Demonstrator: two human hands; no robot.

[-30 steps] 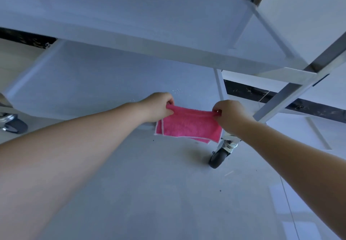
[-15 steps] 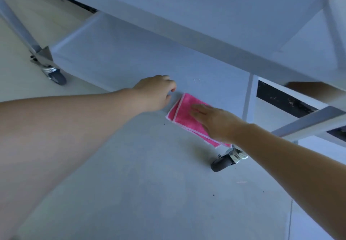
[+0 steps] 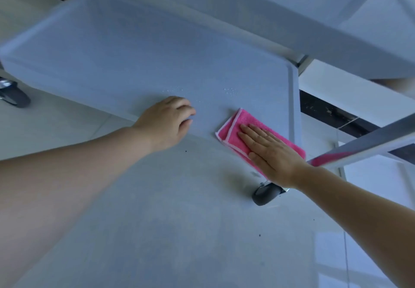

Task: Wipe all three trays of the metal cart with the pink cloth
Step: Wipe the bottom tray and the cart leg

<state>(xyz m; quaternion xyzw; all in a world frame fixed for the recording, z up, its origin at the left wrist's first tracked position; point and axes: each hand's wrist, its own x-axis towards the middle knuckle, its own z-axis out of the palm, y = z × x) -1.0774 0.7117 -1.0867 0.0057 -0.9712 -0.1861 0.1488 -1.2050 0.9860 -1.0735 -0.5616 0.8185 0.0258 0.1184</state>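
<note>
The metal cart's bottom tray (image 3: 134,51) fills the upper middle of the head view, seen from above and in front. The folded pink cloth (image 3: 235,123) lies on the tray's near right corner. My right hand (image 3: 269,152) presses flat on it, fingers straight and together. My left hand (image 3: 166,121) sits at the tray's front rim to the left of the cloth, fingers curled over the edge and thumb beneath. Small water droplets (image 3: 229,91) dot the tray just beyond the cloth. The middle tray (image 3: 292,6) overhangs at the top.
A slanted cart frame bar (image 3: 370,141) crosses at the right, above my right forearm. Caster wheels stand on the pale floor, one below the cloth corner (image 3: 266,194) and one at the far left (image 3: 13,94). A dark floor strip (image 3: 336,116) runs behind the cart.
Both hands were stretching the cloth between them. My left hand let go and took the tray's rim. My right hand laid the cloth on the tray and now presses it flat.
</note>
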